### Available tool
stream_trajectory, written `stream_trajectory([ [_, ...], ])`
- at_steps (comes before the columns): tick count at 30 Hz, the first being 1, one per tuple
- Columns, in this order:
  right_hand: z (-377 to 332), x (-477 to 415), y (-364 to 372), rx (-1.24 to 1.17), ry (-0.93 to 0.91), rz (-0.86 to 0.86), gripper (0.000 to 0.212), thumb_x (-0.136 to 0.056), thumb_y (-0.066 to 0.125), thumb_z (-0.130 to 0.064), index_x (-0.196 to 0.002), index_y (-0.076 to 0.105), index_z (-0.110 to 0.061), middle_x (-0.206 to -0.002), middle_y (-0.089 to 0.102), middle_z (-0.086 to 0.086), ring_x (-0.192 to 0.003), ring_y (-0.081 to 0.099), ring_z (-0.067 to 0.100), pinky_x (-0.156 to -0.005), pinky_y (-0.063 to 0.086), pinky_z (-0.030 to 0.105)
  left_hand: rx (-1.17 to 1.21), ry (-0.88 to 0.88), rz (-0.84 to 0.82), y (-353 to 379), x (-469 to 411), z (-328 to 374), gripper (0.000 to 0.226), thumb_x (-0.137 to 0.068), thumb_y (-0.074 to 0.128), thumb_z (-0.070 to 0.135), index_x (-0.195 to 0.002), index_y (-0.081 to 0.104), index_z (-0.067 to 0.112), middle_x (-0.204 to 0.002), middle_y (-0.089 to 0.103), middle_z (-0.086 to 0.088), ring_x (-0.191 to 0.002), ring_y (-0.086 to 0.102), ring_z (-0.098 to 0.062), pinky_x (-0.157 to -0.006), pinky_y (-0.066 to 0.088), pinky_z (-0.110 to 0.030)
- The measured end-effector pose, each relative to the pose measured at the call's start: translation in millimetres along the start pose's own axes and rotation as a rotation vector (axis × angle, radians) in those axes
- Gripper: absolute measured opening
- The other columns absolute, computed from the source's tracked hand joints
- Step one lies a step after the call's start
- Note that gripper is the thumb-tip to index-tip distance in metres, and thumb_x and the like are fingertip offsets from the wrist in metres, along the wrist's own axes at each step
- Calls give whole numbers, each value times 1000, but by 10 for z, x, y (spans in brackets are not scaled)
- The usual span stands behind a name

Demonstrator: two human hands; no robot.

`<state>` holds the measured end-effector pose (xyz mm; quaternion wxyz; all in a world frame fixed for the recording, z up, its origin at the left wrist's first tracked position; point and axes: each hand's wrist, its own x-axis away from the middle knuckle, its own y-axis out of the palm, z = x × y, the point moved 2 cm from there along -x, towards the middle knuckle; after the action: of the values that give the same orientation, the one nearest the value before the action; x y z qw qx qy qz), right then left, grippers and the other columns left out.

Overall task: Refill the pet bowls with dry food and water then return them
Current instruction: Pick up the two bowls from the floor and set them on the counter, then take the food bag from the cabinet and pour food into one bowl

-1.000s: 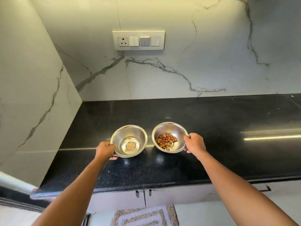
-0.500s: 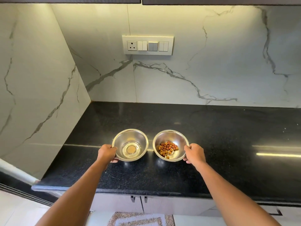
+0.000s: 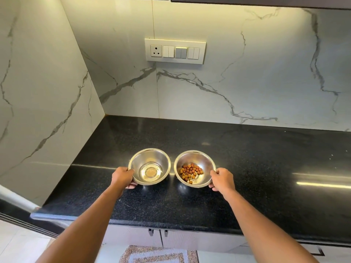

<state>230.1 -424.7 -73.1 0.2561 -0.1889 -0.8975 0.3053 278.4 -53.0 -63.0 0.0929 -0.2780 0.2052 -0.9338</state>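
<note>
Two steel bowls sit side by side on the black counter [image 3: 266, 168]. The left bowl [image 3: 150, 160] holds a little clear water. The right bowl [image 3: 197, 158] holds a small heap of brown dry food [image 3: 190, 172]. My left hand [image 3: 122, 177] grips the left rim of the water bowl. My right hand [image 3: 222, 179] grips the right rim of the food bowl. Both arms reach in from below.
Marble walls close the counter at the back and on the left, forming a corner. A switch plate [image 3: 175, 51] is mounted on the back wall. Cabinet doors [image 3: 157, 238] and a patterned rug [image 3: 158, 255] lie below the counter's front edge.
The view has tilted upward, showing more of the wall. Both hands stay on the bowls, which sit in about the same spot on the counter.
</note>
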Motion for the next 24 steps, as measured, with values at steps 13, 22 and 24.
stream_trajectory([
  [13,-321,228,-127,185,-110,244,30,-104,55,-38,-114,64,-12,-104,66,4,-87,56,21,-74,43,35,-626,340,238,-74,192,79,53,-95,52,42,-136,44,10,-136,52,-17,-124,50,-36,-102,45,-53],
  [22,-1328,467,-416,151,-654,331,33,-102,61,-29,-131,57,-13,-133,60,8,-124,58,28,-102,49,39,-860,905,458,-285,657,1169,61,-97,50,29,-152,34,9,-163,22,-20,-151,21,-37,-123,20,-54],
  [24,-1696,577,-604,112,-857,411,31,-98,67,-21,-126,61,-10,-127,64,8,-120,61,29,-100,52,40,-842,1080,547,-397,788,1534,61,-95,50,25,-151,36,8,-164,19,-22,-152,18,-38,-123,16,-56],
])
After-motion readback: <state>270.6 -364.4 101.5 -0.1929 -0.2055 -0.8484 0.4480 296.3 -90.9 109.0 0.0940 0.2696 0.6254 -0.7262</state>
